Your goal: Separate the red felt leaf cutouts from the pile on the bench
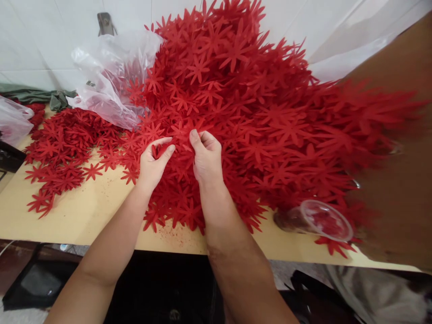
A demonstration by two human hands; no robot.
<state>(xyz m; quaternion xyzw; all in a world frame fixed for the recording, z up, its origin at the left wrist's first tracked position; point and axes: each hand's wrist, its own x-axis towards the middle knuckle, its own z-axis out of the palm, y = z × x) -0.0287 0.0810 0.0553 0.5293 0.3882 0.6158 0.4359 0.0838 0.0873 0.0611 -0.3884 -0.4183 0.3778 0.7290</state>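
Note:
A large heap of red star-shaped petal pieces (236,99) covers the middle and right of the pale table (97,193). Over the front of this heap, my left hand (155,157) is closed with a red piece held between fingers and thumb. Close to its right, my right hand (206,153) is pinched, thumb against the fingers, at a red piece whose outline merges with the heap behind. The two hands are a small gap apart.
A clear plastic bag (114,81) stands left of the heap, with a smaller red pile (67,144) beside it. At the front right, a clear plastic cup (313,220) lies tilted near a brown cardboard panel (398,193). A tiled wall (54,36) is behind.

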